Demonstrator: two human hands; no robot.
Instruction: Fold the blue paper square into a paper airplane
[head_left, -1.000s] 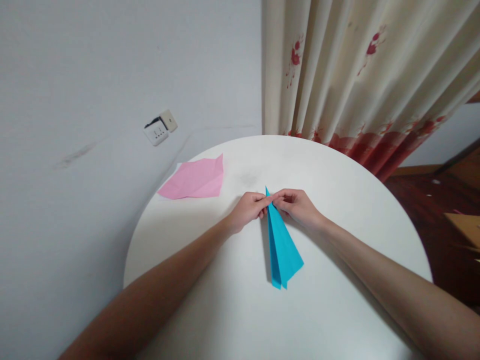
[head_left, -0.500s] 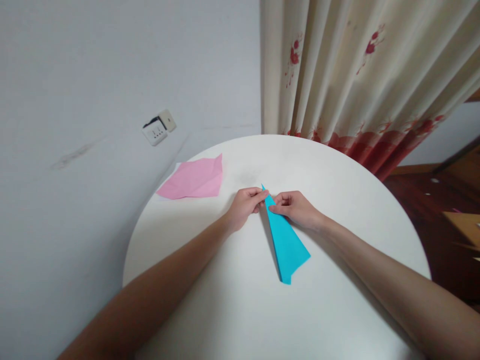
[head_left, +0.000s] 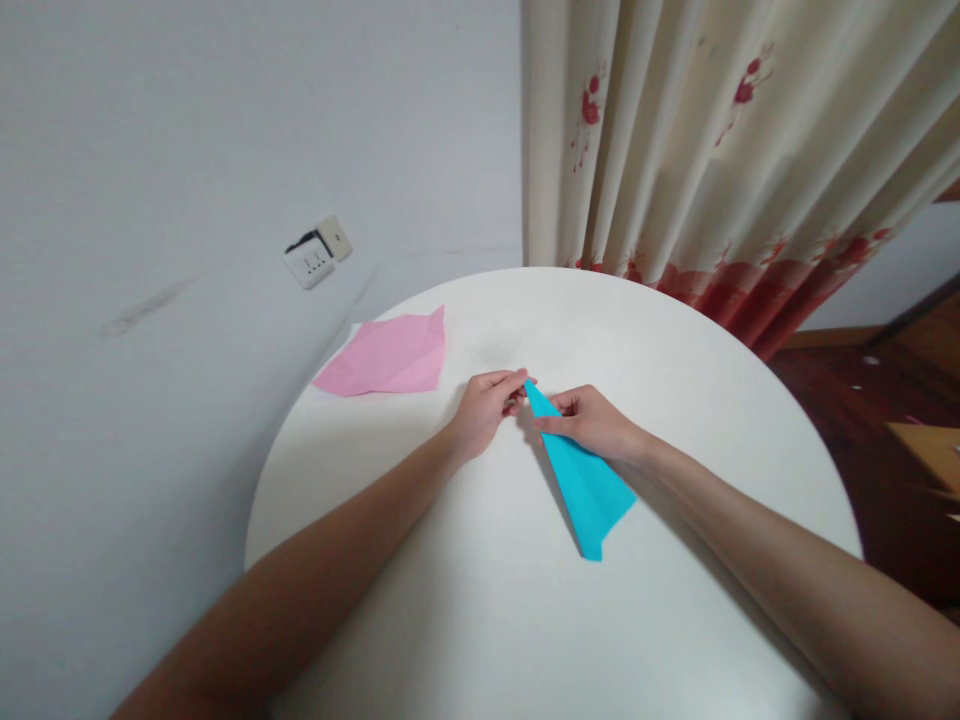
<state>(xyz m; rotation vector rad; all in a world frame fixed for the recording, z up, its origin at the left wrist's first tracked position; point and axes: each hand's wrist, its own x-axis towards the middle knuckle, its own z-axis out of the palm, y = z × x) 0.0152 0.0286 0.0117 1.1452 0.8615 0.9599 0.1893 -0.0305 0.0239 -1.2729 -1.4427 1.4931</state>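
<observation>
Both hands at the pointed tip of a folded blue paper on the round white table.

Left hand (head_left: 484,410) pinches the far tip of the blue paper (head_left: 586,482) between thumb and fingertips. Right hand (head_left: 592,422), fingers curled, presses the paper just behind the tip. Paper lies at mid-table (head_left: 675,360), wide end nearer and rightward. Pink sheet (head_left: 386,355) lies far left, well apart.

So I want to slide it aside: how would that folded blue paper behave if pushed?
The folded blue paper lies flat on the smooth white table, so it would probably slide easily. Its layered folds likely stiffen it somewhat, though it looks light.
</observation>
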